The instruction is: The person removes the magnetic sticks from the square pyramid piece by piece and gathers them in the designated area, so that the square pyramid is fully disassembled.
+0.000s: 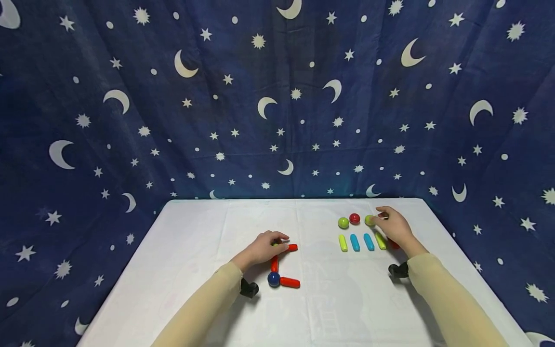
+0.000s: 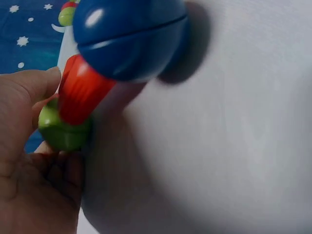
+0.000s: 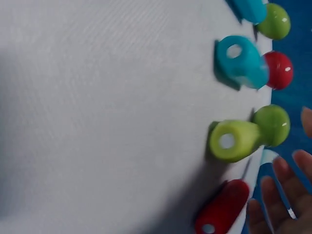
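Head view: a person in cream sleeves works both sides of a white-covered table [image 1: 338, 308], the left hand [image 1: 262, 248] just beyond a dark blue ball [image 1: 273, 279], the right hand [image 1: 392, 227] farther beyond it and well to its right. The left grip pinches a held green ball [image 2: 63, 136] at the far end of an upright-running red rod [image 1: 274, 264], whose long axis leads away from the dark blue ball; a lower red rod [image 1: 289, 282] points right from that same ball, and an upper red rod [image 1: 293, 247] juts out by the left fingertips, its joint hidden. What counts is at the right hand, the nearer one to the outer green ball [image 3: 271, 125]: its grip is spread, and that ball lies just off the fingers on the side toward the dark blue ball, a gap showing in the right wrist view. Closer in toward the dark blue ball sit a red ball [image 1: 354, 219] and an inner green ball [image 1: 343, 222], with a row of loose rods [image 1: 369, 242] on the person's side of them. No container appears in any view.
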